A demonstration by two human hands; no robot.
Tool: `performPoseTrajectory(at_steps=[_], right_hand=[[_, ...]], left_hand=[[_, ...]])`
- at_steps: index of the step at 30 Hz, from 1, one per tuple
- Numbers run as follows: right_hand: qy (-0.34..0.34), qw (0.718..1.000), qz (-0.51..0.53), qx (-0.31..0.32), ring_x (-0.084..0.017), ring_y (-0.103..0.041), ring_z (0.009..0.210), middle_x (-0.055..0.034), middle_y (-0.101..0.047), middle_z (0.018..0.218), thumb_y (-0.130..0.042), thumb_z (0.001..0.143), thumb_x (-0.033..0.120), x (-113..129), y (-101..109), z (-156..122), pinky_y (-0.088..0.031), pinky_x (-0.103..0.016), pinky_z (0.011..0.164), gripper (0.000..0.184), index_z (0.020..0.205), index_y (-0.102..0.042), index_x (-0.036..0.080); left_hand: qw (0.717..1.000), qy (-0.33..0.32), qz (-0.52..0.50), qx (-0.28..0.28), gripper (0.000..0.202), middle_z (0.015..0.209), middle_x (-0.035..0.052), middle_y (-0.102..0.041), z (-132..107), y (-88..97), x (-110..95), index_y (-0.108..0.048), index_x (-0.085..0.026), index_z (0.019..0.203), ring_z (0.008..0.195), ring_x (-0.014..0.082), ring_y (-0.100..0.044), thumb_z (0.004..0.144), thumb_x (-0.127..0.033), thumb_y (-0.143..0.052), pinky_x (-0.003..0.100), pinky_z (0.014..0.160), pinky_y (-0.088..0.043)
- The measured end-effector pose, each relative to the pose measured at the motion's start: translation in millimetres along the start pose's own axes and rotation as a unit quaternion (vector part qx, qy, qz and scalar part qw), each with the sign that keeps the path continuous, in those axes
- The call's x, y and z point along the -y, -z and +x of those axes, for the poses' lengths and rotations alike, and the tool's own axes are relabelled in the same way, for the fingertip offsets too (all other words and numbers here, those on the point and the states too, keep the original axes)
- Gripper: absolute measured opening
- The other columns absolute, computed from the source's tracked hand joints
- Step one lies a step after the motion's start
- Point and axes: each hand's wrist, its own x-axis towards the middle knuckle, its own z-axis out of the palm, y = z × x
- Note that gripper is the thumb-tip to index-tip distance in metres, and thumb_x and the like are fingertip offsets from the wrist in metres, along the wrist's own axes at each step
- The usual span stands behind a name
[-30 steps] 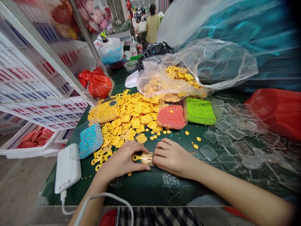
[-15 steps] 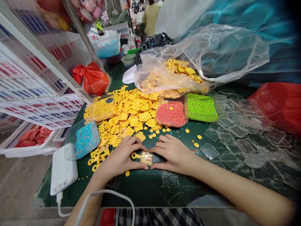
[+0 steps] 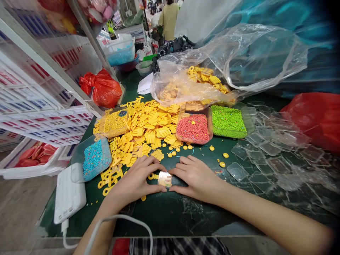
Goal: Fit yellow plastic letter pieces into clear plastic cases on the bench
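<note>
Between my two hands, low over the green table [image 3: 186, 219], is a small yellow plastic piece [image 3: 165, 179] with a ring end and a clear cover that catches the light. My left hand [image 3: 136, 177] grips it from the left, thumb below and fingers above. From the right, my right hand [image 3: 195, 177] pinches its edge with thumb and fingertips. Just beyond my hands lies a heap of similar yellow pieces [image 3: 148, 122]. Small yellow discs [image 3: 174, 153] are scattered in front of the tub of red beads [image 3: 193, 128].
Tubs of green beads [image 3: 228, 122], yellow beads [image 3: 116, 122] and blue beads [image 3: 97, 159] stand around the heap. Clear plastic covers [image 3: 260, 152] spread over the right side. A white power bank [image 3: 70, 193] with a cable lies at left. Behind is a clear bag [image 3: 172, 79] of yellow pieces.
Both hands keep their hold on the small yellow piece. It has tilted slightly, so its clear cover now shows a bright glare. The view has shifted a little.
</note>
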Motion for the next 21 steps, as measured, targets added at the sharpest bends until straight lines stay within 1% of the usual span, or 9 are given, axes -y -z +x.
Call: performPoseTrajectory(at_steps=[4,8,12,16,18,21], right_hand=[[-0.005,1.000,0.010,0.001,-0.021,-0.053,0.079,-0.0042,-0.065,0.077,-0.065,0.085,0.038,0.3,0.2,0.3,-0.034,-0.031,0.066,0.026,0.096,-0.067,0.015],[-0.019,0.999,0.031,-0.001,-0.020,-0.054,0.082,-0.0039,-0.066,0.081,-0.062,0.086,0.036,1.1,-1.4,-0.9,-0.035,-0.032,0.070,0.023,0.098,-0.067,0.016],[-0.026,0.999,0.035,0.006,-0.020,-0.055,0.082,-0.0036,-0.065,0.082,-0.063,0.085,0.037,1.2,-3.1,-1.6,-0.035,-0.033,0.071,0.024,0.098,-0.066,0.017],[-0.031,0.999,0.038,0.007,-0.020,-0.055,0.081,-0.0033,-0.066,0.083,-0.065,0.084,0.037,1.1,-3.9,-1.5,-0.034,-0.033,0.071,0.024,0.098,-0.066,0.018],[-0.039,0.998,0.048,0.012,-0.019,-0.055,0.080,-0.0030,-0.067,0.083,-0.066,0.083,0.036,1.1,-3.9,-1.4,-0.033,-0.032,0.070,0.024,0.098,-0.066,0.018],[-0.059,0.996,0.072,0.018,-0.019,-0.056,0.078,-0.0018,-0.067,0.082,-0.069,0.081,0.036,1.5,-4.1,-1.1,-0.032,-0.031,0.069,0.024,0.098,-0.067,0.018]], left_hand=[[1.000,0.011,0.003,0.000,0.037,0.106,0.0046,-0.060,-0.4,0.7,1.5,-0.063,-0.024,0.106,0.103,0.0255,-0.053,0.077,-0.044,-0.074,0.037,0.089,-0.043],[1.000,0.009,0.013,-0.010,0.038,0.106,0.0048,-0.060,-0.4,-2.0,3.2,-0.062,-0.024,0.106,0.103,0.0252,-0.053,0.077,-0.046,-0.074,0.035,0.088,-0.043],[1.000,0.008,0.020,-0.012,0.040,0.104,0.0044,-0.060,0.7,-4.8,4.4,-0.063,-0.023,0.104,0.102,0.0250,-0.054,0.075,-0.048,-0.075,0.035,0.088,-0.043],[1.000,-0.001,0.016,-0.012,0.046,0.105,0.0051,-0.060,-0.9,-2.4,6.7,-0.063,-0.024,0.110,0.102,0.0253,-0.053,0.074,-0.049,-0.075,0.036,0.089,-0.042],[1.000,-0.006,0.014,-0.014,0.042,0.104,0.0049,-0.060,-2.8,0.1,8.4,-0.064,-0.026,0.111,0.101,0.0247,-0.053,0.077,-0.047,-0.074,0.036,0.089,-0.041],[1.000,-0.010,0.020,-0.014,0.031,0.102,0.0041,-0.060,-4.5,1.9,11.1,-0.068,-0.028,0.108,0.099,0.0237,-0.053,0.081,-0.041,-0.072,0.036,0.089,-0.040]])
